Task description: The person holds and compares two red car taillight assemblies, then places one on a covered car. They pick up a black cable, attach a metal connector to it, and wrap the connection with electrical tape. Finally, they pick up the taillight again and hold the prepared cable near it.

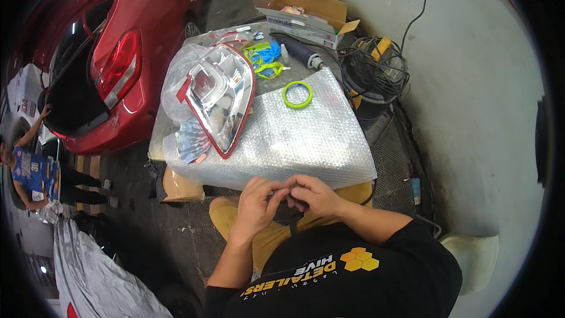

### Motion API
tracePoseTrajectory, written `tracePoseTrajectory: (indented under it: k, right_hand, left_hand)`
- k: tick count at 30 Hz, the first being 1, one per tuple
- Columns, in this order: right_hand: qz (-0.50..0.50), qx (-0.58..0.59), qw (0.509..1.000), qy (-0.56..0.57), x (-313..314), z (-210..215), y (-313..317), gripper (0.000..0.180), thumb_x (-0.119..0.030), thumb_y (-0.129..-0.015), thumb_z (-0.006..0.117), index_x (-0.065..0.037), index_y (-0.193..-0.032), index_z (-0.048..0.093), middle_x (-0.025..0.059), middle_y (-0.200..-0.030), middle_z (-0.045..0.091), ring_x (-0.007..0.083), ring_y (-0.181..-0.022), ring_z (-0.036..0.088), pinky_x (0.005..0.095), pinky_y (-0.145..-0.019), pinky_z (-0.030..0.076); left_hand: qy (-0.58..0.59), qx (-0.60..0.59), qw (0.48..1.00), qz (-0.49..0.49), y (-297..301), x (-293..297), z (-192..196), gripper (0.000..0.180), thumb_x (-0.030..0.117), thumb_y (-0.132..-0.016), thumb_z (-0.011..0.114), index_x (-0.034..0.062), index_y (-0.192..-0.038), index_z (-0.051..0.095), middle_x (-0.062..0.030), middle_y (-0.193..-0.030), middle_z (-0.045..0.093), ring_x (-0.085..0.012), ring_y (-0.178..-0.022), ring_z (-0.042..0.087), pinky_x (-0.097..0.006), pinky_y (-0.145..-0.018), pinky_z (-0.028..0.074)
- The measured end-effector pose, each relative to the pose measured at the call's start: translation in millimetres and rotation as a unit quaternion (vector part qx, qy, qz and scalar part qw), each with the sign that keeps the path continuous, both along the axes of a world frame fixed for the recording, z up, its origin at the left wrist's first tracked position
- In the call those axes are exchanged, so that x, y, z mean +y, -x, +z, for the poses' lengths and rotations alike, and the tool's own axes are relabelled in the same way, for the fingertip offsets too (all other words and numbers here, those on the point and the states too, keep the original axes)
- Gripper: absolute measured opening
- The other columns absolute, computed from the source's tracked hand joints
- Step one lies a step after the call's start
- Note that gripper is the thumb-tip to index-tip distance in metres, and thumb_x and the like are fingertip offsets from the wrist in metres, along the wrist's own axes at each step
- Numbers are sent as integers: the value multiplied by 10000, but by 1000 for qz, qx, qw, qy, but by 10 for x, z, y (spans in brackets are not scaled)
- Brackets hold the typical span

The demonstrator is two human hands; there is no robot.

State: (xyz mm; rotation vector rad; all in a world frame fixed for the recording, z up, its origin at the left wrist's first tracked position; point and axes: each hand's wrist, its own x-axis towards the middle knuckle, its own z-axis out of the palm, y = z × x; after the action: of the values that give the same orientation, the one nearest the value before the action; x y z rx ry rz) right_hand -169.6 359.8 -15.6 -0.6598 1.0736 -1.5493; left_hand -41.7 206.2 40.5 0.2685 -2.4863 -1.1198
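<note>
My left hand (pixel 257 206) and my right hand (pixel 315 195) meet fingertip to fingertip above my lap, at the near edge of the work table. Both have their fingers pinched together; whatever may be between them is too small or hidden. Beyond them lies a silver bubble-foil sheet (pixel 306 141) covering the table top. On its left part rests a car tail light (pixel 220 91) with a clear and chrome face and a red rim, apart from both hands. A bright green ring-shaped roll of tape (pixel 298 95) lies flat on the foil.
Behind the foil are a blue and yellow-green bundle (pixel 265 56), a dark power tool (pixel 300 53) and an open cardboard box (pixel 312 17). A black drum (pixel 371 94) with coiled cable stands right, by the wall. A red car (pixel 141 41) and another person (pixel 38 171) are left.
</note>
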Motion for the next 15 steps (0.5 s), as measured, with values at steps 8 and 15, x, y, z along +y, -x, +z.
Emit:
tracePoseTrajectory:
  k: [8,15]
  right_hand:
    - [-20,83,996,-13,-19,-19,-68,231,-206,-1040,543,-38,-1195,572,13,-844,617,73,-643,541,233,-569,433]
    - [1,162,987,-13,13,-35,-10,234,-157,-1032,513,15,-1088,662,44,-822,656,101,-691,591,266,-620,494]
  left_hand:
    - [7,-2,1000,8,-37,-30,-46,98,114,-853,770,60,-924,730,-109,-846,680,-306,-834,625,-399,-760,488]
    - [18,-17,999,-21,-75,-89,-110,230,277,-944,674,50,-955,709,-137,-937,684,-367,-953,630,-460,-853,494]
